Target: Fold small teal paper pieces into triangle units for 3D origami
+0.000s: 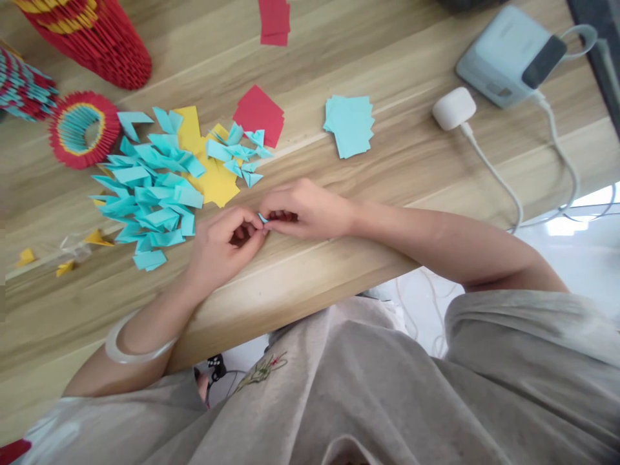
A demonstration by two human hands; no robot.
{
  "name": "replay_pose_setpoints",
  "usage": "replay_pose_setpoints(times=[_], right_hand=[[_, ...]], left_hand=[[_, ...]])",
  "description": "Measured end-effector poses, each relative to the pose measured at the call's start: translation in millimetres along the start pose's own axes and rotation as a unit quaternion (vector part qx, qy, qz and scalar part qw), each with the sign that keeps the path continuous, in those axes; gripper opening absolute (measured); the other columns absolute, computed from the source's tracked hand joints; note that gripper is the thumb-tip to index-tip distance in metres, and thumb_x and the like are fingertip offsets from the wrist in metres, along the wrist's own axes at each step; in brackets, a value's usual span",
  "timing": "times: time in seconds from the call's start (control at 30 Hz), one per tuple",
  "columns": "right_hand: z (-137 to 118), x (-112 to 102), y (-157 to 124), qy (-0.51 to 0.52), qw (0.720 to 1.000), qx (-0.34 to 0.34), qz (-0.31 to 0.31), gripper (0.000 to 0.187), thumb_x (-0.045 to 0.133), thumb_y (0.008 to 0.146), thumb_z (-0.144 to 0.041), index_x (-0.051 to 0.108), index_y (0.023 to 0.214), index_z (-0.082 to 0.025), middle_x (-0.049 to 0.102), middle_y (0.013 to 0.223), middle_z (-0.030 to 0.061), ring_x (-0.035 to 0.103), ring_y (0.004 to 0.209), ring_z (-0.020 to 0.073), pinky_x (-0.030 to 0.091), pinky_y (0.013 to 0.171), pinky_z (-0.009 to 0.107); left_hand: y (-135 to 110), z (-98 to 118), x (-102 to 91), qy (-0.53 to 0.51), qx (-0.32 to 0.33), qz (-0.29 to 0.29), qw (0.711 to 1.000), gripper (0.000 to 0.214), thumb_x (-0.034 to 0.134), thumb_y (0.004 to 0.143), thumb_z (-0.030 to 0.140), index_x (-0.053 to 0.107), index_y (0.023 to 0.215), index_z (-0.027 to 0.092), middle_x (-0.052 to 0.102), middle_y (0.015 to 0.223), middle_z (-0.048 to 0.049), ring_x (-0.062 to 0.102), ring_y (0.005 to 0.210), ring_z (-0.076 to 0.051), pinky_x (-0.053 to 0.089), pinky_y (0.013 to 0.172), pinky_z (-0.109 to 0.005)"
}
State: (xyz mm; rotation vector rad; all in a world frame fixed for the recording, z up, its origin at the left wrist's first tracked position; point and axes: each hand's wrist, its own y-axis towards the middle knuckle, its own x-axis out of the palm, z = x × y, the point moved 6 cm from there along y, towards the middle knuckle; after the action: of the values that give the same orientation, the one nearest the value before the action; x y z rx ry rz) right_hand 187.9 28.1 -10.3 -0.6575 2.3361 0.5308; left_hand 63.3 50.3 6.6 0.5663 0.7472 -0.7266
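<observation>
A small folded piece of blue paper (263,218) is pinched between my two hands, close to the table's front edge; most of it is hidden by the fingers. My left hand (227,242) grips it from the left with thumb and fingertips. From the right, my right hand (305,210) pinches it too, the fingertips of both hands nearly touching. Just left of my hands lies a heap of folded blue paper pieces (152,190). A smaller group of folded blue pieces (242,152) lies beyond my hands, partly over yellow paper sheets (216,177).
Behind lie red sheets (261,116) and a stack of blue sheets (349,126). A red-rimmed paper ring (61,132) and a tall red paper model (106,45) stand at left. A white earbud case (454,108) and a power bank (506,55) with cables lie at right.
</observation>
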Motion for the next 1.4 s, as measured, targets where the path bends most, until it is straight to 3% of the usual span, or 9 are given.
replay_pose_setpoints(times=[0.73,1.23,1.4], right_hand=[[0.4,-2.1,-0.4,0.008,1.0,-0.009,0.022,0.012,0.05,0.093,-0.018,0.057,0.089,-0.011,0.059,0.08,0.0013,0.047,0.071,0.0058,0.034,0.068,0.019],[0.1,-1.5,0.5,0.015,1.0,0.009,0.004,0.012,0.049,0.093,-0.019,0.058,0.09,-0.011,0.059,0.081,0.0016,0.047,0.071,0.0065,0.034,0.069,0.019],[-3.5,-2.1,-1.2,0.006,0.999,-0.032,0.021,0.013,0.046,0.095,-0.018,0.057,0.092,-0.011,0.06,0.085,0.0031,0.049,0.075,0.0078,0.035,0.071,0.02]], left_hand=[[-0.2,-0.2,-0.2,0.007,0.001,0.005,1.0,0.006,0.063,0.082,0.018,0.059,0.079,0.021,0.058,0.065,0.0052,0.048,0.053,-0.007,0.037,0.052,-0.02],[0.0,-1.0,-0.6,0.017,-0.002,0.009,1.0,0.006,0.063,0.082,0.019,0.059,0.078,0.02,0.06,0.066,0.0047,0.049,0.053,-0.007,0.038,0.051,-0.02],[1.1,-0.2,-0.1,0.012,-0.011,0.0,1.0,0.007,0.062,0.083,0.022,0.059,0.077,0.021,0.061,0.068,0.0038,0.05,0.054,-0.008,0.04,0.052,-0.021]])
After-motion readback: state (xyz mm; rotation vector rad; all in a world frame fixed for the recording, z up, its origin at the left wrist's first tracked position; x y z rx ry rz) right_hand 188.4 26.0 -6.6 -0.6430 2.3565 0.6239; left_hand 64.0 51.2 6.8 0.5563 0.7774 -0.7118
